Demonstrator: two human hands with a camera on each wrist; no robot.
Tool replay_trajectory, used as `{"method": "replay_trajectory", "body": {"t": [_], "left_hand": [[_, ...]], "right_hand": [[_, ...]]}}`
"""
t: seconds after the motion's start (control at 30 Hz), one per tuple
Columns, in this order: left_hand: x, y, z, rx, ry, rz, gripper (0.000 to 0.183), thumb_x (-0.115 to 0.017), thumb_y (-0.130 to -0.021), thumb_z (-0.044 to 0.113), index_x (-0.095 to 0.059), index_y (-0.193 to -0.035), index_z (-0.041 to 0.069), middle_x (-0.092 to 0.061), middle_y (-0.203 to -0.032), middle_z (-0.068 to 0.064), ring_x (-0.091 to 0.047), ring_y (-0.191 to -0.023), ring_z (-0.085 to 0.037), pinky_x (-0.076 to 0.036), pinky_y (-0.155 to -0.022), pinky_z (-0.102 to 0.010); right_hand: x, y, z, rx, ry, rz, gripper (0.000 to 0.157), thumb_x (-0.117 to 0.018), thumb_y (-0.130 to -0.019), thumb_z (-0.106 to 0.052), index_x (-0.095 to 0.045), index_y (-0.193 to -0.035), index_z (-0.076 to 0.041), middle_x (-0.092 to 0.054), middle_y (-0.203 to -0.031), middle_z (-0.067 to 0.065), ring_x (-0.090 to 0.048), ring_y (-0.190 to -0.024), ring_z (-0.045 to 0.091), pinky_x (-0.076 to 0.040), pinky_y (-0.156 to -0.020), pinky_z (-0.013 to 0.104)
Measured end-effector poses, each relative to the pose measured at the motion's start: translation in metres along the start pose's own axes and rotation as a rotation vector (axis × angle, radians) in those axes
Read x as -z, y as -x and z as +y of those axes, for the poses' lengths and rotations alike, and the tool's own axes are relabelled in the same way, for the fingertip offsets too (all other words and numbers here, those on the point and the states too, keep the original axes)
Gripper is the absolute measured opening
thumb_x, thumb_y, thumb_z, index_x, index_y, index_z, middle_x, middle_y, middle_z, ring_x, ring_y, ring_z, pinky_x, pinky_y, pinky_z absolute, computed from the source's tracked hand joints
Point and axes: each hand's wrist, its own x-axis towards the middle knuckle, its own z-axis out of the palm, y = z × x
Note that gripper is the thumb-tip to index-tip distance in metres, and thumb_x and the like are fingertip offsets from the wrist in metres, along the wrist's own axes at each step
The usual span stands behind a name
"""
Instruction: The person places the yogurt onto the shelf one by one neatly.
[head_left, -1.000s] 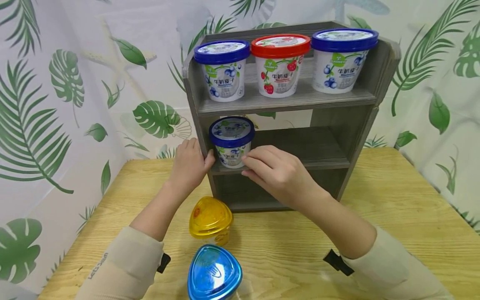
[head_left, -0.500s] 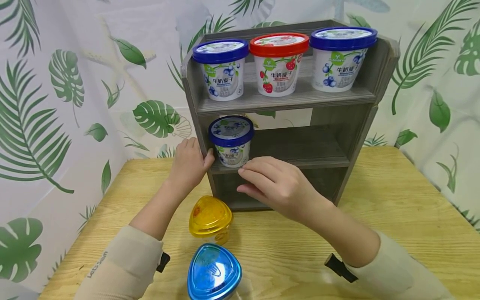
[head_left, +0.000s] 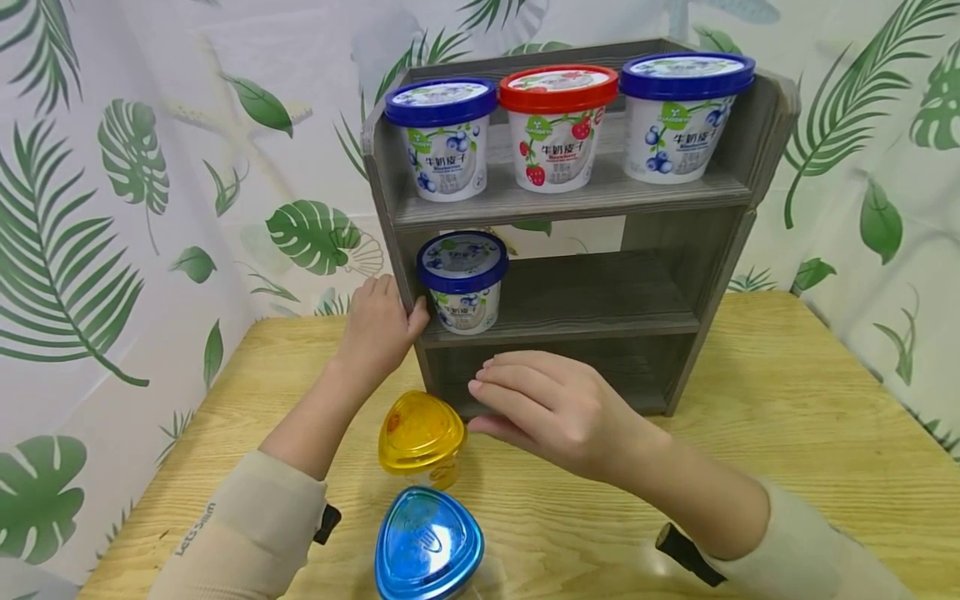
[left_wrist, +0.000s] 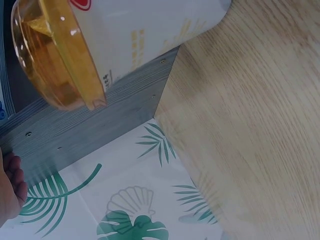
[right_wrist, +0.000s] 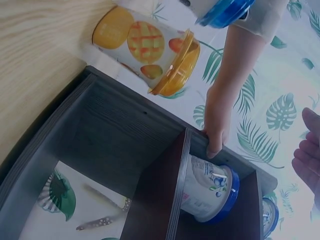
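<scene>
My left hand (head_left: 382, 325) holds the left side panel of a grey wooden shelf (head_left: 555, 217), thumb at the front edge and fingers along the outer face. Just beside that thumb, a blue-lidded blueberry tub (head_left: 463, 287) stands upright at the left of the middle tier. Loosely bent and with nothing in it, my right hand (head_left: 555, 408) hovers before the bottom tier. Left of its fingertips is a tub with a yellow lid (head_left: 422, 433), mango pictures showing on its side in the right wrist view. Nearer me stands a tub with a shiny blue three-cornered lid (head_left: 430, 543).
Along the top tier stand a blueberry tub (head_left: 442, 142), a red-lidded strawberry tub (head_left: 558, 129) and another blueberry tub (head_left: 678, 121). The shelf sits on a light wooden table (head_left: 787, 467). Leaf-printed sheeting (head_left: 187, 167) rises behind and at both sides.
My right hand has come away from the blueberry tub on the middle tier and dropped down toward the bottom tier. The left hand stays on the shelf's side; the tubs keep their places.
</scene>
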Motion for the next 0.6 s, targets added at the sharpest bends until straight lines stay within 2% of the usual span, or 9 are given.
{"method": "replay_trajectory", "body": {"t": [0.13, 0.27, 0.47, 0.6], "left_hand": [[0.001, 0.0, 0.0, 0.01, 0.005, -0.007, 0.026, -0.049, -0.091, 0.022, -0.051, -0.085, -0.003, -0.051, -0.075, -0.017, -0.05, -0.077, -0.034, -0.039, -0.071, -0.042], [0.001, 0.001, 0.0, 0.015, -0.001, -0.018, 0.028, -0.049, -0.091, 0.024, -0.051, -0.085, -0.003, -0.05, -0.076, -0.016, -0.049, -0.077, -0.033, -0.039, -0.072, -0.042], [0.0, 0.001, 0.0, 0.008, -0.021, -0.004, 0.028, -0.049, -0.091, 0.024, -0.051, -0.085, -0.003, -0.051, -0.076, -0.017, -0.049, -0.077, -0.033, -0.039, -0.07, -0.041], [0.001, 0.001, 0.0, 0.018, -0.023, -0.017, 0.028, -0.049, -0.092, 0.024, -0.051, -0.086, -0.003, -0.051, -0.077, -0.017, -0.048, -0.078, -0.033, -0.039, -0.071, -0.041]], "right_hand": [[0.0, 0.001, -0.003, 0.02, 0.0, -0.02, 0.024, -0.064, -0.089, -0.022, -0.071, -0.094, 0.001, -0.072, -0.089, 0.008, -0.069, -0.084, 0.02, -0.054, -0.075, 0.03], [0.0, 0.001, -0.005, 0.056, -0.005, -0.004, 0.024, -0.064, -0.089, -0.022, -0.071, -0.094, 0.001, -0.073, -0.089, 0.008, -0.069, -0.084, 0.021, -0.054, -0.074, 0.03], [-0.001, 0.001, -0.009, 0.121, -0.046, -0.017, 0.026, -0.064, -0.089, -0.023, -0.071, -0.095, 0.002, -0.072, -0.091, 0.009, -0.069, -0.085, 0.021, -0.054, -0.076, 0.03], [-0.002, 0.001, -0.011, 0.156, -0.069, -0.022, 0.027, -0.064, -0.089, -0.025, -0.071, -0.095, 0.001, -0.072, -0.091, 0.009, -0.069, -0.084, 0.021, -0.054, -0.076, 0.029]]}}
